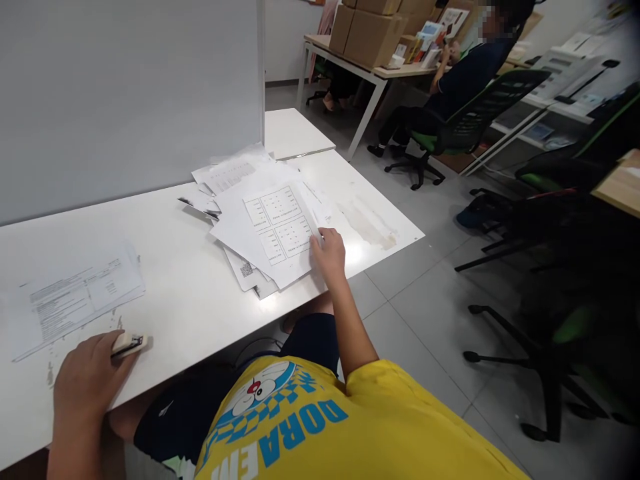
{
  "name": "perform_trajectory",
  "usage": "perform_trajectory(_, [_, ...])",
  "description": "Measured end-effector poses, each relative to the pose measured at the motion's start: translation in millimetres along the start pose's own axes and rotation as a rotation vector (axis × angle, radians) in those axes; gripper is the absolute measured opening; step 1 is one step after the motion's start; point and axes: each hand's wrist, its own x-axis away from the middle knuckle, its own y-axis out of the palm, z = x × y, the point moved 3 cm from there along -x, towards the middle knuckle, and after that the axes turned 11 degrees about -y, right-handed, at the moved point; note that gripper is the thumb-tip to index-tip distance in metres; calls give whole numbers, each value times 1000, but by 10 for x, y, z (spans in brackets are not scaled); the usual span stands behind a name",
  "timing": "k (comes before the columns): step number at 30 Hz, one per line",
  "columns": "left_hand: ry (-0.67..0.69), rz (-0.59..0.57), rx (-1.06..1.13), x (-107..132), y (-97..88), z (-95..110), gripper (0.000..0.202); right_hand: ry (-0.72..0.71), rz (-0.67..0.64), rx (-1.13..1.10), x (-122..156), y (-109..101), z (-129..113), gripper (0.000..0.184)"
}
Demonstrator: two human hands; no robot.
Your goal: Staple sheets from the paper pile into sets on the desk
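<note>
At the near edge of the white bench [190,313] our left hand [87,383] rests with its fingers wrapped around a small stapler [129,344], whose tip pokes out toward the right. Just beyond it, by the bench's left edge, lies a printed sheet [75,297], flat and apart from the hand. Further along the near edge our right hand [329,255] lies on a loose pile of papers [260,220], fingers bent narrow and pressing the edge of the top sheet [277,230], which bears four boxed tables. Beyond the pile a grey partition [130,93] lines the far edge. Past the bench, another person [450,87] sits in a green office chair [480,107] at a table carrying cardboard boxes [373,30].
</note>
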Motion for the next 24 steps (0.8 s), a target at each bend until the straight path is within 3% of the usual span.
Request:
perform_trajectory(5, [5, 7, 7, 8, -11, 26, 39, -162, -128, 73, -61, 184, -418, 29])
perform_trajectory(10, [26, 45, 25, 22, 24, -10, 43, -166, -291, 232, 24, 365, -692, 21])
perform_trajectory(16, [59, 65, 38, 33, 52, -40, 46, -182, -294, 253, 64, 408, -683, 22])
perform_trajectory(24, [27, 31, 52, 12, 53, -40, 46, -201, -311, 263, -97, 403, -584, 17])
